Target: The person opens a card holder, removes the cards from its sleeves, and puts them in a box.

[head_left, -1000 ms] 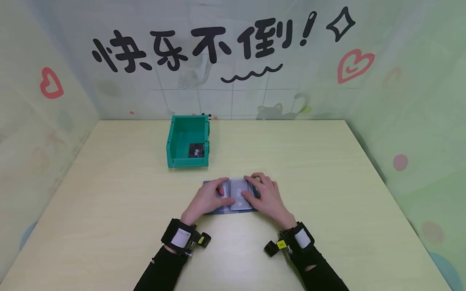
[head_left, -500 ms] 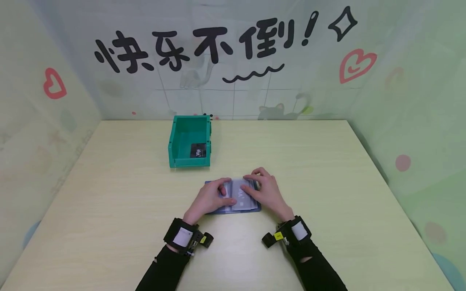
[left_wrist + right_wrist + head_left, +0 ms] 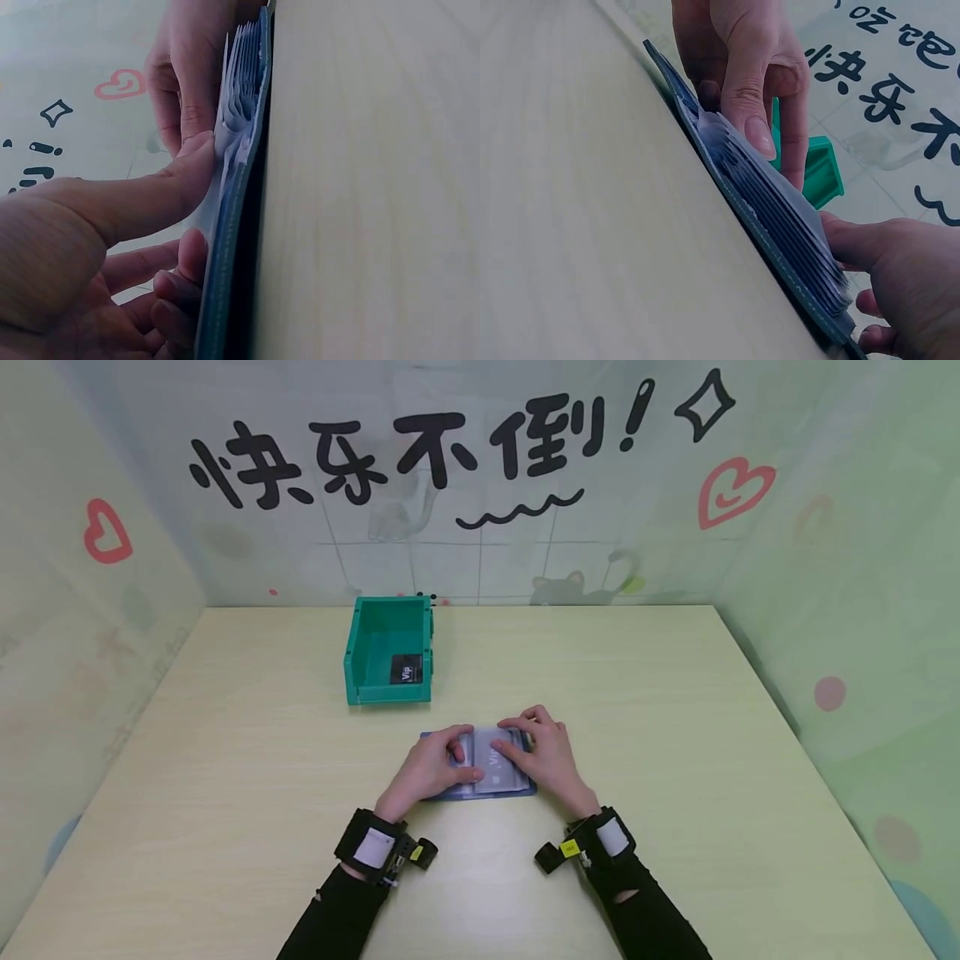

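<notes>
Mainly the right hand [image 3: 551,756] is shifted since a second ago: it is set a little farther in over the leaf [image 3: 500,782], and more of the holder [image 3: 769,226] is bared at its right edge, while the left hand [image 3: 431,768] is left in much the same spot.

The holder is laid open on the surface [image 3: 637,710], nearer to the person than the bin [image 3: 388,696], in which a black card [image 3: 406,669] is seen. The leaf is apparently being worked at its pocket, as a "Vip" mark is shown there; whether a second card is being slid or merely straightened cannot fairly be told from here. For the next move, the holder would need to be kept steady by the left hand while the leaf's upper edge is handled by the right.

Both wrists are angled inward from either side. By the left hand, the holder is gripped, thumb pressed on the leaf and the other fingers curled by the outer edge. By the right, the leaf is pinched near its top between thumb and forefinger, the remaining fingers being bent.
</notes>
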{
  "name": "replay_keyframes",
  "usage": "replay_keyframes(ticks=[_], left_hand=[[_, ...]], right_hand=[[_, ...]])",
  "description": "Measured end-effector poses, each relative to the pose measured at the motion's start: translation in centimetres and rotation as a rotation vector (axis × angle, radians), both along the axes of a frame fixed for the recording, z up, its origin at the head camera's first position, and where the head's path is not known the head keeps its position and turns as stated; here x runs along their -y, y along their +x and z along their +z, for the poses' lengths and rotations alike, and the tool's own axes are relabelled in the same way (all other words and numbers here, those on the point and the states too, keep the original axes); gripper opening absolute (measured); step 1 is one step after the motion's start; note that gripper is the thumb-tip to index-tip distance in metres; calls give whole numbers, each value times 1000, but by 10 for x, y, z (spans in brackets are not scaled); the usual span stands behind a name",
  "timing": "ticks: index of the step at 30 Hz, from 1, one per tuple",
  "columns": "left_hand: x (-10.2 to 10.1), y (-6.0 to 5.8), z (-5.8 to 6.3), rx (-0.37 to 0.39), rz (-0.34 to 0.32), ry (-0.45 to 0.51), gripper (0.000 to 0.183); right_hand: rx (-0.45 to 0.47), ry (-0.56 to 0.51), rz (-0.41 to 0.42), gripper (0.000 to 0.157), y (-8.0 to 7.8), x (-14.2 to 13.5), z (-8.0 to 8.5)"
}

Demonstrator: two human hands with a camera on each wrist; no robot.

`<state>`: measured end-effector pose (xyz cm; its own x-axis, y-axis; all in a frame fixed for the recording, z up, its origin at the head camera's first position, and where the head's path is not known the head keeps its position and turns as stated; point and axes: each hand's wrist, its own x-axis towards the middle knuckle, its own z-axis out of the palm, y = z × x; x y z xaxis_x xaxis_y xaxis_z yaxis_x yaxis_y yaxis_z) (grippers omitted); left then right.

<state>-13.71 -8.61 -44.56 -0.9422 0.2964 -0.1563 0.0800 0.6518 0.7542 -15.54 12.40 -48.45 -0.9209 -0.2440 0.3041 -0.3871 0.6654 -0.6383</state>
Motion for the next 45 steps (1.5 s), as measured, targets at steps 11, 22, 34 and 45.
replay_keyframes(ticks=[11, 22, 34, 45], left_hand=[[1, 1, 1, 4, 8, 34, 67], [12, -7, -8, -1, 8, 149, 26], [18, -9, -3, 68, 14, 166, 41], [28, -8, 2, 21, 24, 177, 24]], right_hand=[[-41, -160, -34, 14, 3, 1, 0], [-225, -277, 144, 14, 22, 1, -3], [-95, -34, 282, 34, 29, 6, -1], [-125, 19, 219, 41, 29, 6, -5]])
